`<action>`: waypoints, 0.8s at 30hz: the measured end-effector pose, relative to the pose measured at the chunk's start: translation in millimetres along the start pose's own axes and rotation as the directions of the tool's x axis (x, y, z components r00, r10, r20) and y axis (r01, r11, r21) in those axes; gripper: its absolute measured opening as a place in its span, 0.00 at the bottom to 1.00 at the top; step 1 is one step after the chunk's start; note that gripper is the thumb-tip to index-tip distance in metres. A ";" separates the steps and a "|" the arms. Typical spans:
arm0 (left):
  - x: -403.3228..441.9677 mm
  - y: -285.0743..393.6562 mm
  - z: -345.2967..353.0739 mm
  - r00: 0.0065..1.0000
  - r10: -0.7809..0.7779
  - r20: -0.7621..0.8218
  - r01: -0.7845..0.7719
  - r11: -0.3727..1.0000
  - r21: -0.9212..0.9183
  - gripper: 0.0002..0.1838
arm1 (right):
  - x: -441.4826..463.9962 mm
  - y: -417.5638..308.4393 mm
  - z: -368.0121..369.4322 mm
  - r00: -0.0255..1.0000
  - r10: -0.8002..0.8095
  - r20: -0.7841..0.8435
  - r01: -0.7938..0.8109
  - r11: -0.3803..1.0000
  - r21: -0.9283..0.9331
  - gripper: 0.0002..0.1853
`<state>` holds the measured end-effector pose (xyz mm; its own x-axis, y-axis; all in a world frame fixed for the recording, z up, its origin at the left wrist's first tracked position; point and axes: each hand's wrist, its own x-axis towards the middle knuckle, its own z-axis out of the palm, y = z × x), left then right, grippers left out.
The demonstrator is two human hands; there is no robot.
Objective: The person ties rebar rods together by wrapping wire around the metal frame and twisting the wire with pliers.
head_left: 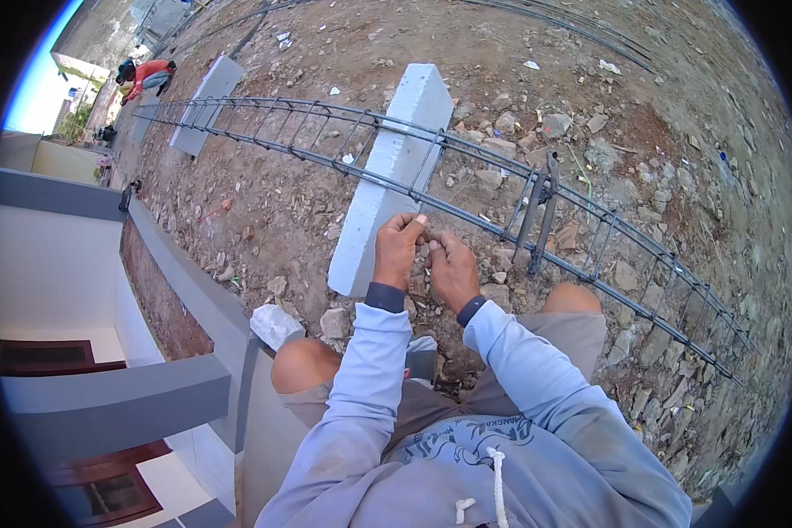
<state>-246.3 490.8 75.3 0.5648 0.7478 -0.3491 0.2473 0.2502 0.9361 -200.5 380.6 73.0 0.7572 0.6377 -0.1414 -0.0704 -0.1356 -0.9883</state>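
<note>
The left hand (399, 249) and the right hand (453, 271) are pinching with closed fingers, nearly touching each other; what they are gripping, I cannot tell. The rebar frame (493, 227) is lying just beyond them, across the pale block (380, 189).

Outdoor daylight, bright and even over the ground (273, 194); sky (33, 99) overexposed at upper left. Shadows soft. Wide-angle distortion bends straight lines towards a circular border with dark corners and bluish fringing. Distant figure (145, 77) small and indistinct; centre reasonably sharp.
</note>
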 end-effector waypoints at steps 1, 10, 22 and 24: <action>3.0 -2.3 -1.9 1.000 -0.020 -0.008 0.020 0.999 0.031 0.09 | 2.6 8.2 2.7 1.000 0.014 -0.006 -0.014 0.999 0.033 0.09; 12.6 0.2 -11.6 0.986 0.122 -0.112 -0.070 0.921 0.383 0.12 | 38.5 41.6 31.5 0.871 0.484 0.085 -0.438 0.686 0.582 0.10; 54.8 39.5 15.4 0.918 0.395 0.035 -0.265 0.544 0.796 0.21 | 87.5 64.5 50.3 0.931 0.361 0.049 -0.281 0.625 0.728 0.09; 60.2 39.0 23.9 0.909 0.411 0.073 -0.268 0.441 0.857 0.20 | 86.3 66.9 52.8 0.942 0.333 0.028 -0.260 0.677 0.689 0.09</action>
<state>-183.9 530.9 89.7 0.6721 0.7377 0.0644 0.6322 -0.6169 0.4689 -174.1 466.7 -8.3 0.6717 0.5772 -0.4644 -0.6919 0.2647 -0.6717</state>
